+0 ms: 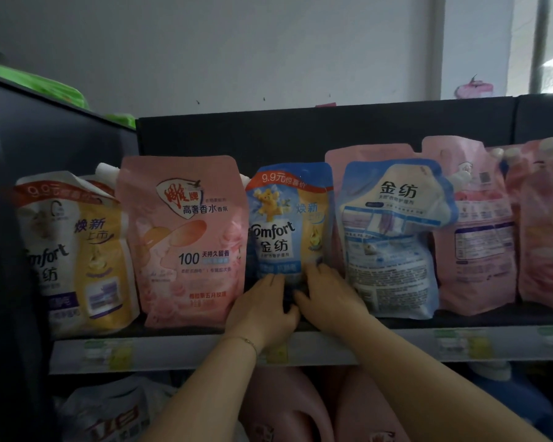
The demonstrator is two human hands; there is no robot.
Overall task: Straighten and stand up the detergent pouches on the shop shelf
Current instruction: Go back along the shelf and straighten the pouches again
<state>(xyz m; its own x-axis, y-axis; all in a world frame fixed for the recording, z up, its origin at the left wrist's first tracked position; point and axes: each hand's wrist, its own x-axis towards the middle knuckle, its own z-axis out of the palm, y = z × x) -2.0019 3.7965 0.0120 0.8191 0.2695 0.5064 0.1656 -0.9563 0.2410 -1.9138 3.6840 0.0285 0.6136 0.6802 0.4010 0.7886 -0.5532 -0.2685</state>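
A row of detergent pouches stands on the dark shelf (179, 330). In the middle is an upright blue Comfort pouch (288, 218). My left hand (262, 311) grips its lower left corner and my right hand (326, 298) grips its lower right corner, both at the pouch's base. Left of it stands a large pink pouch (186, 244), then a white and yellow Comfort pouch (74, 253). To the right, a light blue pouch (393, 237) shows its back and its top flops over. Further pink pouches (479, 231) fill the right end.
The shelf's front rail carries price labels (115, 350). Pink jugs (288, 409) and a white bag (109, 413) sit on the shelf below. A dark side panel (7, 218) closes the left end. Green packs (35, 87) lie on top at the upper left.
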